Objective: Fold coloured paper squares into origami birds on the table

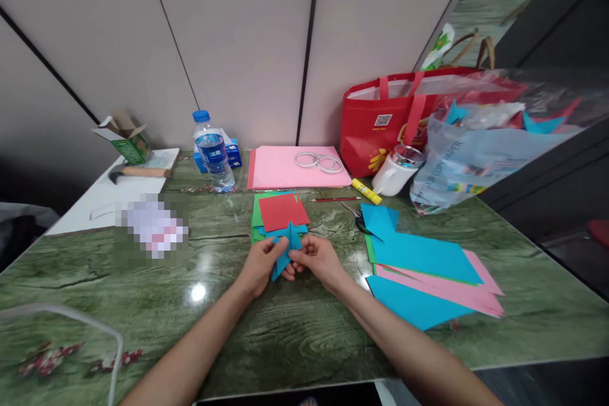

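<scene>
A small folded blue paper piece (287,246) with pointed tips is held between both my hands above the green tabletop (295,330). My left hand (261,262) pinches its left side, fingers closed on the paper. My right hand (316,257) grips its right side, fingers curled on it. Just beyond the hands lies a stack of paper squares with a red square (283,210) on top of green and blue ones.
Blue and pink sheets (428,273) lie to the right, scissors (356,216) and a folded blue sheet (380,219) behind them. Farther back: pink paper (285,168) with tape rolls (318,160), water bottle (213,152), glue stick (366,191), white cup (394,172), red bag (394,117), plastic bag (476,152).
</scene>
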Action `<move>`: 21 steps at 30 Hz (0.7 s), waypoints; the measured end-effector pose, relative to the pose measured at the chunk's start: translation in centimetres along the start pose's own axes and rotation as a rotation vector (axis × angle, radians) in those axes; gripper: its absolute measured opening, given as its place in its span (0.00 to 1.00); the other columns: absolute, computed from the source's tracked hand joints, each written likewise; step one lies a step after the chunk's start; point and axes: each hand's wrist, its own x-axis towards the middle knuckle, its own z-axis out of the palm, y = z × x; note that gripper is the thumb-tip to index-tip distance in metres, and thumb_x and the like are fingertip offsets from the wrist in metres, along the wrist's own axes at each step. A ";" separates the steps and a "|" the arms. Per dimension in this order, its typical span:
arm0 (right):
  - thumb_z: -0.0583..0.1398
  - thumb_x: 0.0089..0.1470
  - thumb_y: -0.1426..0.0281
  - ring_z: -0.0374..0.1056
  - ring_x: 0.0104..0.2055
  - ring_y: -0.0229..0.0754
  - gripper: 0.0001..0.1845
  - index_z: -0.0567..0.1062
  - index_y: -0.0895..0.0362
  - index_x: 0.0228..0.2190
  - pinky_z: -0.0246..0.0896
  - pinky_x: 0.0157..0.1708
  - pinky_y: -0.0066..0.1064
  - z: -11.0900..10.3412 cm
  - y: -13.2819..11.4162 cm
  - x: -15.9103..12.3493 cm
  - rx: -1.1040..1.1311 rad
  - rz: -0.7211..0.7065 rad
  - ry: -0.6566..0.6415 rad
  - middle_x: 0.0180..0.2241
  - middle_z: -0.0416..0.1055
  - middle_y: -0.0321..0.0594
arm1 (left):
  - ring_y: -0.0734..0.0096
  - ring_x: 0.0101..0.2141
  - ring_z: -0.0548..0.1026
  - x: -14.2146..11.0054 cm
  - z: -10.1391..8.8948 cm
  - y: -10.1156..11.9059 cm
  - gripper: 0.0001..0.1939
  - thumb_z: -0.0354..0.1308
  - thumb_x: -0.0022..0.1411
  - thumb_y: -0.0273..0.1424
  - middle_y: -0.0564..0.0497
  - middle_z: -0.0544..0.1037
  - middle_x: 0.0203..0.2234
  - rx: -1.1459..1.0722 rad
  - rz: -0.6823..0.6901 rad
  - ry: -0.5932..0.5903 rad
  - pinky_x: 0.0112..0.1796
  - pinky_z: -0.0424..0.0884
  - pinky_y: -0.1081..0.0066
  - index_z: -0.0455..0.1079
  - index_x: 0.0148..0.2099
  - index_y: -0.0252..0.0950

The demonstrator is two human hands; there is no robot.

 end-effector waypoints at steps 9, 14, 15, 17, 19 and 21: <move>0.67 0.37 0.59 0.66 0.22 0.35 0.17 0.71 0.57 0.26 0.64 0.22 0.26 -0.6 0.0 0.4 0.067 -0.017 -0.001 0.23 0.70 0.33 | 0.80 0.08 0.63 -0.1 -0.2 -0.3 0.19 0.62 0.48 0.43 0.57 0.70 0.11 0.192 0.006 0.038 0.09 0.56 0.81 0.61 0.24 0.34; 0.65 0.39 0.58 0.62 0.19 0.33 0.16 0.69 0.57 0.22 0.62 0.21 0.25 -0.6 -0.1 0.3 0.009 -0.106 0.112 0.19 0.65 0.30 | 0.81 0.10 0.64 -0.3 -0.2 -0.2 0.17 0.64 0.45 0.40 0.57 0.71 0.12 0.261 -0.005 -0.017 0.10 0.57 0.82 0.62 0.26 0.33; 0.66 0.39 0.58 0.61 0.19 0.32 0.17 0.68 0.57 0.21 0.61 0.20 0.25 -0.6 0.0 0.3 -0.003 -0.111 0.125 0.18 0.64 0.29 | 0.81 0.10 0.64 -0.3 -0.2 -0.3 0.17 0.65 0.45 0.39 0.56 0.72 0.13 0.267 -0.020 -0.030 0.10 0.57 0.82 0.62 0.26 0.33; 0.65 0.40 0.58 0.60 0.19 0.32 0.16 0.68 0.57 0.22 0.60 0.19 0.24 -0.6 0.1 0.2 -0.029 -0.121 0.127 0.19 0.63 0.29 | 0.80 0.10 0.66 -0.3 -0.3 -0.4 0.17 0.65 0.44 0.39 0.54 0.74 0.15 0.259 -0.051 -0.044 0.10 0.58 0.81 0.61 0.25 0.34; 0.64 0.41 0.58 0.60 0.19 0.32 0.16 0.68 0.57 0.22 0.59 0.19 0.24 -0.5 0.2 0.1 -0.064 -0.139 0.117 0.19 0.63 0.30 | 0.77 0.10 0.67 -0.4 -0.3 -0.6 0.18 0.64 0.45 0.39 0.53 0.74 0.16 0.233 -0.074 -0.052 0.10 0.60 0.79 0.60 0.25 0.34; 0.63 0.42 0.57 0.61 0.19 0.32 0.17 0.68 0.57 0.22 0.59 0.19 0.24 -0.5 0.2 0.1 -0.094 -0.150 0.112 0.19 0.63 0.30 | 0.76 0.10 0.67 -0.5 -0.3 -0.6 0.18 0.64 0.45 0.40 0.54 0.73 0.15 0.215 -0.085 -0.061 0.10 0.61 0.78 0.60 0.26 0.34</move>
